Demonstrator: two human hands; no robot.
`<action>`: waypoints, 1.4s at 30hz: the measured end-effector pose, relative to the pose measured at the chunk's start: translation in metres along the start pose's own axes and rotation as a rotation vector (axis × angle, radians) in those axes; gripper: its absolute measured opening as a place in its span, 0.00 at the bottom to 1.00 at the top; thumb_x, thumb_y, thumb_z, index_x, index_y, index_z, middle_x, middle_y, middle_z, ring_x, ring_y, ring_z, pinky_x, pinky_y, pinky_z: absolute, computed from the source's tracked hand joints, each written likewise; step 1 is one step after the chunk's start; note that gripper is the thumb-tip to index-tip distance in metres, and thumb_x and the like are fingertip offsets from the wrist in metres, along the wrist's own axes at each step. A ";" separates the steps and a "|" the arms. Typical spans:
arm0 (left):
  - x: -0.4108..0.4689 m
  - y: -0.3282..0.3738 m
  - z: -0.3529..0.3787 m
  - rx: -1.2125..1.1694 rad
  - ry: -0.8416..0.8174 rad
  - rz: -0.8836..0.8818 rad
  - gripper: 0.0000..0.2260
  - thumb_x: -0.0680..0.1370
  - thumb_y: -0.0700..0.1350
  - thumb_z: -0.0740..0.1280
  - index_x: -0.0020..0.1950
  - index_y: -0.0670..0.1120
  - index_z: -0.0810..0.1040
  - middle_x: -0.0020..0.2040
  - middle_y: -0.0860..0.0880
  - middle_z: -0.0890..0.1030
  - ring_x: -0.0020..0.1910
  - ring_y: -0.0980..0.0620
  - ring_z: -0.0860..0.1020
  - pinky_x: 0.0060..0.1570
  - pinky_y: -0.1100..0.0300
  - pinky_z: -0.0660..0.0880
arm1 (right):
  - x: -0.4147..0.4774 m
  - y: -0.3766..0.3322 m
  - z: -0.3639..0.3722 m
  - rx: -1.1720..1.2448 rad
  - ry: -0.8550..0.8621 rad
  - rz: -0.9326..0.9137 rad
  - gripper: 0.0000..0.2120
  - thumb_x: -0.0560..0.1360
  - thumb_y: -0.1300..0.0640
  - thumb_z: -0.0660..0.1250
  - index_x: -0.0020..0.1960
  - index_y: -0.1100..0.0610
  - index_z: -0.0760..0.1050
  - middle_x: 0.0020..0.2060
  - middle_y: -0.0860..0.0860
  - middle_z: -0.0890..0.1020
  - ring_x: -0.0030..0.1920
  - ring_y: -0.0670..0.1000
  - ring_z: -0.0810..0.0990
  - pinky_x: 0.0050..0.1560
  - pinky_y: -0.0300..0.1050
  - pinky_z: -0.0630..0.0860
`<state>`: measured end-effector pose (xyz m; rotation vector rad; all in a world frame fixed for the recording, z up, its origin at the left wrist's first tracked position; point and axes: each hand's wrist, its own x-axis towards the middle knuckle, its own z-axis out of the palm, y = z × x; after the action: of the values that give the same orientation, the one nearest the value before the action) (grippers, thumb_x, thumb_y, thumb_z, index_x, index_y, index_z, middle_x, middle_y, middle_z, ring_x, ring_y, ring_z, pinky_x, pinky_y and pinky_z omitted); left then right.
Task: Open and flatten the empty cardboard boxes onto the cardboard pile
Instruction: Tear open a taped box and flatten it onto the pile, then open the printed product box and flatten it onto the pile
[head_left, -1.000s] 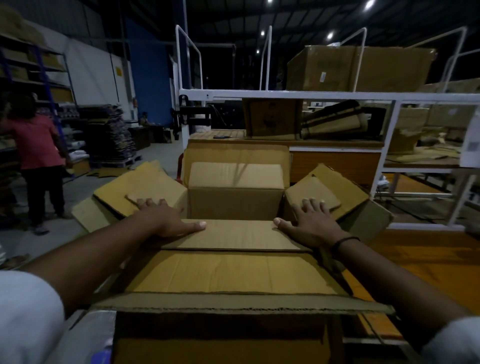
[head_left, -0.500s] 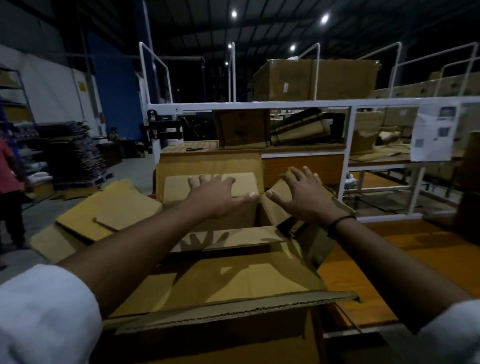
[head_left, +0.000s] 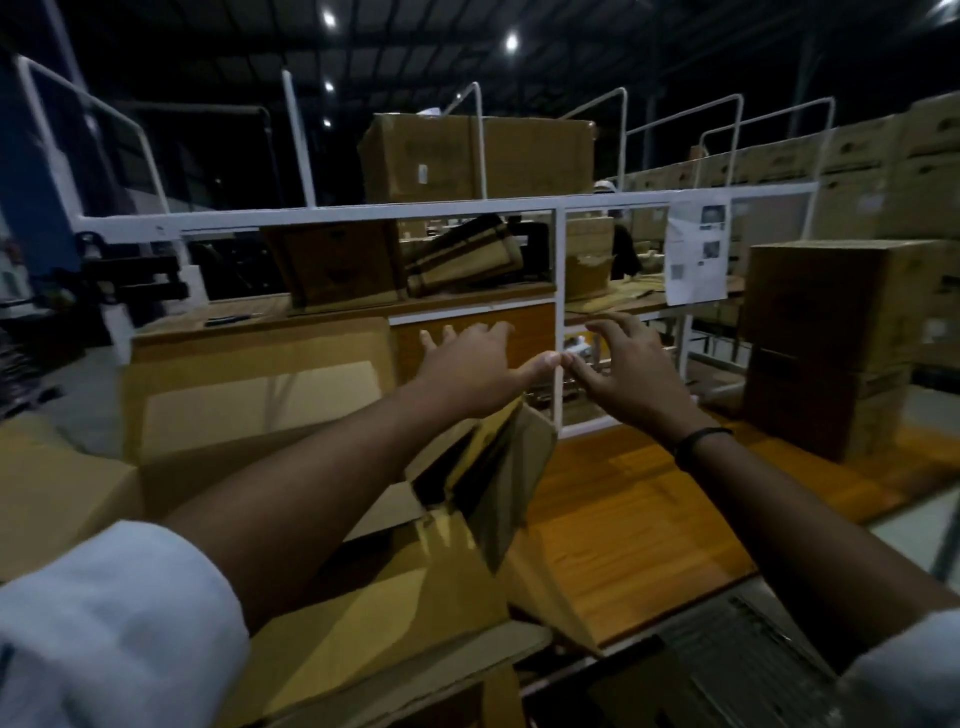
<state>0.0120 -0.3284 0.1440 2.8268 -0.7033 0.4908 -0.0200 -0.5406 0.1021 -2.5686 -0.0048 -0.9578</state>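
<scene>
Above opened brown cardboard box (head_left: 270, 415) on orange wooden worktop (head_left: 623, 519): left hand (head_left: 475, 366) and right hand (head_left: 631, 371) hover, fingers spread, holding nothing, thumbs nearly touching.

The opened cardboard box (head_left: 249, 410) lies low at the left, brown flaps splayed flat; one flap (head_left: 498, 467) tilts up at its right edge, over the orange wooden surface (head_left: 623, 519).
</scene>
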 end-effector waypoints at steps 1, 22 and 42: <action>0.011 0.015 0.004 -0.003 -0.012 0.008 0.45 0.73 0.80 0.49 0.80 0.52 0.64 0.80 0.45 0.66 0.80 0.36 0.58 0.75 0.27 0.47 | 0.002 0.015 -0.003 0.006 0.014 0.016 0.30 0.79 0.35 0.65 0.74 0.52 0.70 0.74 0.56 0.69 0.75 0.59 0.65 0.69 0.62 0.70; 0.185 0.258 0.146 0.035 -0.268 0.164 0.41 0.77 0.75 0.53 0.81 0.49 0.61 0.78 0.41 0.69 0.78 0.36 0.62 0.73 0.24 0.44 | 0.029 0.321 -0.049 -0.012 -0.034 0.244 0.30 0.78 0.37 0.67 0.75 0.50 0.68 0.75 0.54 0.68 0.73 0.60 0.68 0.67 0.62 0.74; 0.279 0.345 0.320 -0.624 -0.214 0.236 0.27 0.79 0.67 0.64 0.74 0.54 0.72 0.69 0.51 0.78 0.65 0.52 0.77 0.61 0.45 0.77 | 0.033 0.517 -0.073 -0.169 -0.028 0.413 0.30 0.79 0.38 0.66 0.77 0.49 0.66 0.76 0.52 0.67 0.74 0.56 0.68 0.67 0.52 0.71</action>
<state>0.1647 -0.8283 -0.0176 2.2340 -1.0260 -0.0157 0.0314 -1.0483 -0.0153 -2.5820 0.5975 -0.7907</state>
